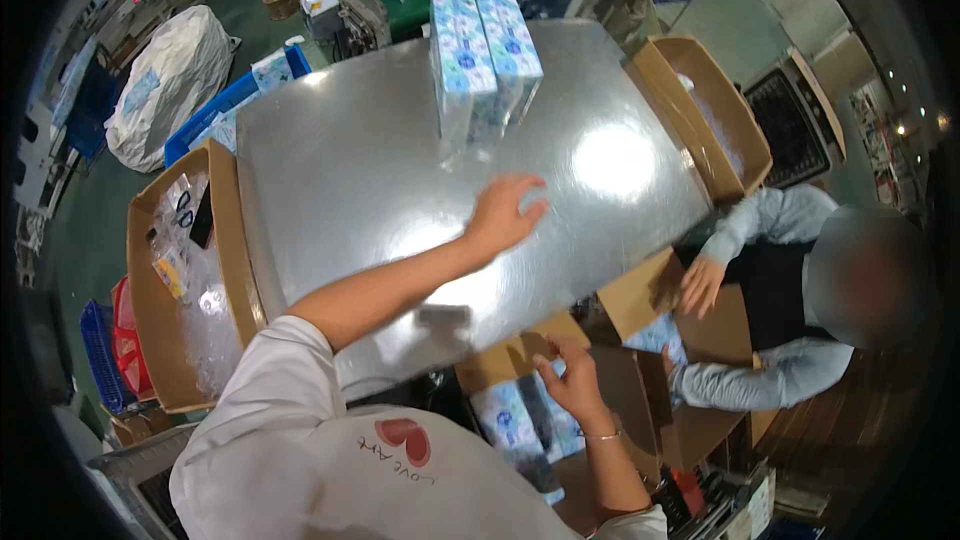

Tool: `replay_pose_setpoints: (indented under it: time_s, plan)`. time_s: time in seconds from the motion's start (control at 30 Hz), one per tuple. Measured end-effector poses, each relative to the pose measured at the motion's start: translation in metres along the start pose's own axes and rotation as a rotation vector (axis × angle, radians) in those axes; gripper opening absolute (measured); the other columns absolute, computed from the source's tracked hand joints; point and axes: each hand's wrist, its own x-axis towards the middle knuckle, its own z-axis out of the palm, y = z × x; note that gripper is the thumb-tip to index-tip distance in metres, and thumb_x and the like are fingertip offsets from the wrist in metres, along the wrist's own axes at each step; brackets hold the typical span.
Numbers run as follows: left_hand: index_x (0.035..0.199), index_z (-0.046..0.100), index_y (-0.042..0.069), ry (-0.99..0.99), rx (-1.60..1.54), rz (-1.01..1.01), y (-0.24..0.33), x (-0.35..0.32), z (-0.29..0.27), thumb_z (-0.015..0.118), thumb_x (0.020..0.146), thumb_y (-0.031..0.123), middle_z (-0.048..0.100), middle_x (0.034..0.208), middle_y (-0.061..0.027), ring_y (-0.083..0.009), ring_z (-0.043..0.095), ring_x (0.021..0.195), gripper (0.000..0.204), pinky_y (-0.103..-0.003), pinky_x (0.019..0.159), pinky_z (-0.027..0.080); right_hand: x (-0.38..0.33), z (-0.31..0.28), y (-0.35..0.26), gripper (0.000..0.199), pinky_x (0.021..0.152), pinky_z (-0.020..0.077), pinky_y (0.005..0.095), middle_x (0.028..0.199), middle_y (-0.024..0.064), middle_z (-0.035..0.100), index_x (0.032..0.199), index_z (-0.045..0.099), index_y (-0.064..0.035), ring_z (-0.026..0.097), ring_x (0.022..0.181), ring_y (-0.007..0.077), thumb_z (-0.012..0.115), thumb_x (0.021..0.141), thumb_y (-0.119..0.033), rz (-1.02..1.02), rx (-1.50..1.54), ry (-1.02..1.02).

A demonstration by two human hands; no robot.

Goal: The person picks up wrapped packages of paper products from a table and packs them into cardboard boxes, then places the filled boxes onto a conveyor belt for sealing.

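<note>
Centrally: left hand (505, 212) spread empty over steel tabletop (350, 170), below tissue packs (482, 50); right hand (570, 380) clamped on carton flap (515, 352), lower centre.

Bench (340, 170), centre of the frame: silvery grey metal with bright white glare patches. Tissue packs (483, 50), upper centre: white wrap patterned with blue and pale green flowers; the same pattern shows on the packs in the carton (510, 420), lower centre. Cartons (700, 110), upper right, and the box (150, 290) at left: plain brown card. Sack (165, 80), upper left: white with pale blue print. Crates (215, 110), upper left: blue; crate (125, 340), lower left: red. Shirt (300, 460), bottom: white with a red heart. Co-worker's sleeves (760, 220), right: pale blue under a dark vest.
</note>
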Motion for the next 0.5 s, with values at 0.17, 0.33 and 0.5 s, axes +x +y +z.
replay_pose_setpoints:
  time_s: [0.17,0.33,0.5]
  plan:
    - [0.107,0.059,0.018,0.145,0.679,0.184,-0.046,0.132,-0.08,0.065,0.074,0.039,0.04,0.131,-0.0153,-0.0392,0.029,0.124,0.04,-0.062,0.091,0.029,0.188,-0.01,-0.04,0.034,0.08,0.0425,0.0395,0.098,0.0224,0.053,0.108,0.053,0.0037,0.051,0.091,0.0374,0.059,0.08,-0.014,-0.211,-0.021,0.159]
    - [0.11,0.058,0.027,-0.185,0.833,0.142,-0.074,0.181,-0.092,0.068,0.064,0.051,0.026,0.143,-0.0088,-0.0392,0.018,0.132,0.053,-0.06,0.08,0.04,0.373,-0.012,-0.038,0.046,0.083,0.0407,0.0427,0.104,0.023,0.051,0.114,0.05,0.0021,0.05,0.095,0.0383,0.062,0.075,-0.017,-0.493,-0.285,0.366]
    - [0.108,0.058,0.021,-0.146,0.808,0.184,-0.087,0.182,-0.09,0.069,0.065,0.041,0.03,0.141,-0.0085,-0.0346,0.02,0.131,0.048,-0.049,0.073,0.045,0.49,0.005,-0.027,0.088,0.088,0.0374,0.0514,0.117,0.0265,0.044,0.131,0.028,0.0023,0.044,0.108,0.0427,0.068,0.062,-0.035,0.044,-0.48,0.146]
